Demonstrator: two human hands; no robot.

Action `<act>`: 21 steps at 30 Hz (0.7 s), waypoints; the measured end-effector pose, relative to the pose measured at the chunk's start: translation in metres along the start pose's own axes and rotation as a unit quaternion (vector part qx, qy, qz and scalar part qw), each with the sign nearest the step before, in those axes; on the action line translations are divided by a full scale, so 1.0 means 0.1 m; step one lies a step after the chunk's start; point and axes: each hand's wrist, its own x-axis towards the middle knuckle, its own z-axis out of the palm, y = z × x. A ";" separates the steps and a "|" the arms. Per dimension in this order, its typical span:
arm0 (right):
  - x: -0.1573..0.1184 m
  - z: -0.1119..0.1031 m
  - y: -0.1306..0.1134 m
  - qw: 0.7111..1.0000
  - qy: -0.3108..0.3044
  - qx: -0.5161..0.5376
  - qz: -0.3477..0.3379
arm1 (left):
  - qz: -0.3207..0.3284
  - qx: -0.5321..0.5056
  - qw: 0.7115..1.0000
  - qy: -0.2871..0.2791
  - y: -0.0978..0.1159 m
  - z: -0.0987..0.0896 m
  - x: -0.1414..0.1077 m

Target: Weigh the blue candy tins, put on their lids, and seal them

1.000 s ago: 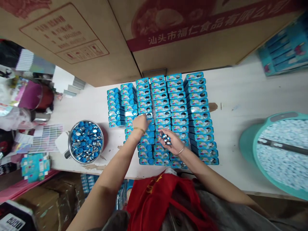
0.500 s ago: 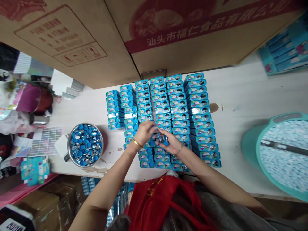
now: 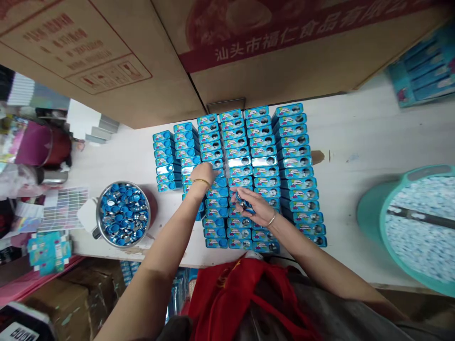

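Gleaming caps (image 3: 123, 214); silver and blue

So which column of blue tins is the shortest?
The leftmost column, nearest the metal pot: its near end stops farthest from the red garment, while the others all reach closer.
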 end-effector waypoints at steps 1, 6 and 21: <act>-0.02 0.00 0.00 1.000 -0.013 0.000 0.007 | -0.004 0.013 1.000 0.000 0.02 0.00 0.00; -0.11 0.02 0.02 0.998 -0.049 -0.040 0.008 | -0.017 0.026 1.000 -0.002 0.05 0.00 -0.02; 0.07 0.16 -0.01 0.999 -0.028 -0.020 0.030 | 0.164 -0.399 0.902 0.022 -0.05 0.25 -0.45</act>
